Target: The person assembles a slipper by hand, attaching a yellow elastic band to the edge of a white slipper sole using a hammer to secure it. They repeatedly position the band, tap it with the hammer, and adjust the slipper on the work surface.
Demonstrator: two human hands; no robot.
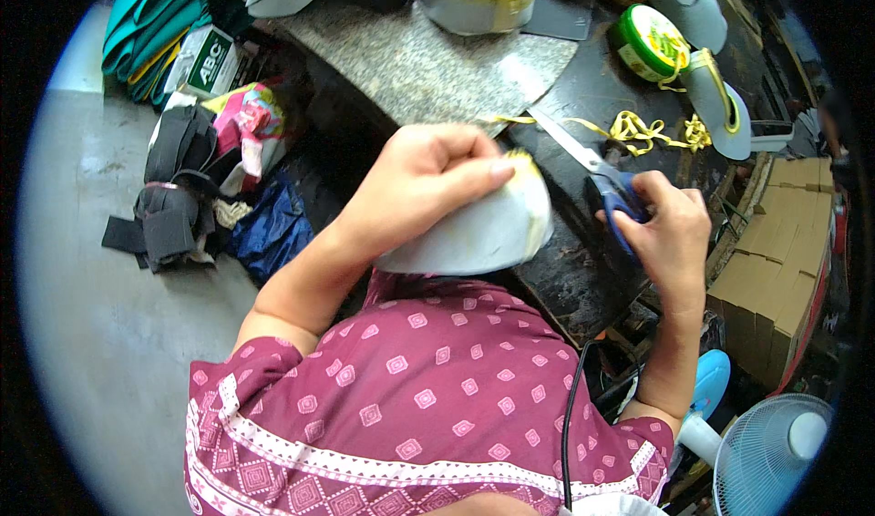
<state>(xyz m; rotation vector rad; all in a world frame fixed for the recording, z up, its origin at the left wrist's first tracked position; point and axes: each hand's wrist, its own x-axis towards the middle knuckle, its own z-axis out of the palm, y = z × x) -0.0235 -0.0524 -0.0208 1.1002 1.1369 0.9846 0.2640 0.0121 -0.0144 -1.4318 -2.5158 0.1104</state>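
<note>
Left fingers (pixel 476 179) pinch grey piece (pixel 474 238), right fingers (pixel 653 186) grip scissors (pixel 597 167)

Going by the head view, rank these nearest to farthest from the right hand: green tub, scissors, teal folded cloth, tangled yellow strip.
1. Scissors: in the right hand.
2. Tangled yellow strip: just ahead.
3. Green tub: beyond the strip.
4. Teal folded cloth: far upper left.
</note>
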